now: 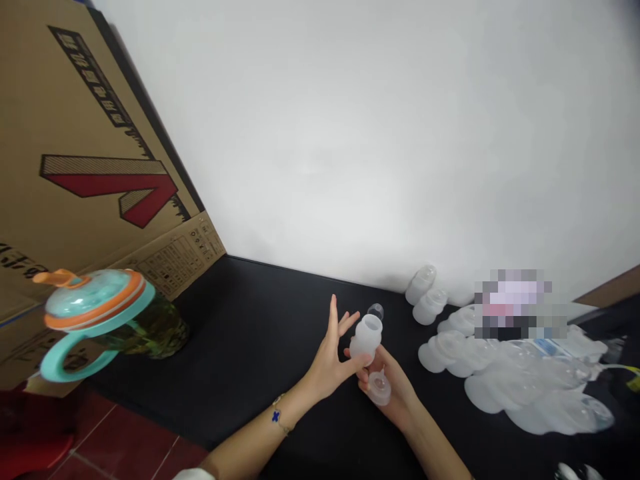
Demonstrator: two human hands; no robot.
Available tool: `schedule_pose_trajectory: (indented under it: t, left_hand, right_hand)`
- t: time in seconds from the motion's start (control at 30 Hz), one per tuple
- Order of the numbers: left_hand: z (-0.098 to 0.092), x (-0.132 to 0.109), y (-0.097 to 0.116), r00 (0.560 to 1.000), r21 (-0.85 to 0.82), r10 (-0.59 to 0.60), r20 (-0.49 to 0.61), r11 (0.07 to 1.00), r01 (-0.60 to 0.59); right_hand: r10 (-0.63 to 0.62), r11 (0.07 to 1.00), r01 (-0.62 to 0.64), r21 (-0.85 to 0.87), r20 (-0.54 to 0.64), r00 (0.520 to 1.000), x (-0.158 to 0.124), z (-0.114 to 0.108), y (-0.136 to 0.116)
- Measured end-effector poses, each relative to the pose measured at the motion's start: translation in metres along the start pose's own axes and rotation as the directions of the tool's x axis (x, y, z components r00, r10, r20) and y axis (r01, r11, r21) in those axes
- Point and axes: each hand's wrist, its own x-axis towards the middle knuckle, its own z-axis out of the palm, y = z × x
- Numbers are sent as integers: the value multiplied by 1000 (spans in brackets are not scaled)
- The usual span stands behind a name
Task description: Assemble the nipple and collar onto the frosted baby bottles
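Note:
My left hand (327,367) has its fingers spread, with the thumb resting against an open, frosted white bottle (367,338). From the right, my right hand (393,393) holds a translucent ring with a nipple (380,389) in its fingers, just below the bottle, and its fingers also reach the bottle's lower side. The bottle tilts slightly and its mouth is uncovered. Right behind it on the black table (280,313) is a small clear cap (375,311).
Two capped bottles (430,306) stand near the wall. Several more bottles (505,377) are crowded together at the right. A teal-handled jug (100,303) with an orange-trimmed lid is at the left, before a large cardboard box (95,220).

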Motion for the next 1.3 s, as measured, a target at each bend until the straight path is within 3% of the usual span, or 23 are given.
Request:
schedule_pose_trajectory:
  t: [0.13, 0.27, 0.43, 0.6, 0.87, 1.17, 1.3]
  left_hand:
    - [0, 7, -17, 989, -210, -119, 84, 968, 135]
    - [-5, 16, -28, 977, -485, -128, 173, 852, 197]
    - [-15, 22, -15, 949, -423, -159, 271, 866, 266]
    - [-28, 25, 8, 887, -293, -149, 437, 909, 297]
    - [-29, 25, 14, 902, -275, -73, 426, 939, 206]
    - [-23, 21, 4, 923, -340, -123, 364, 905, 255]
    - [-19, 22, -7, 955, -461, -161, 248, 848, 263]
  right_hand:
    - [25, 1000, -25, -2, 14, 1000, 1, -2, 0]
    - [45, 998, -42, -35, 64, 997, 1, -5, 0]
    - [89, 991, -80, -109, 82, 993, -2, -5, -1]
    - [119, 988, -109, -109, 95, 988, -4, -3, -1]
    - [177, 975, -163, -148, 87, 980, -8, 3, 1]
    - [213, 968, -199, -151, 81, 974, -9, 5, 2]
    - [207, 974, -199, -111, 68, 976, -6, 2, 0]
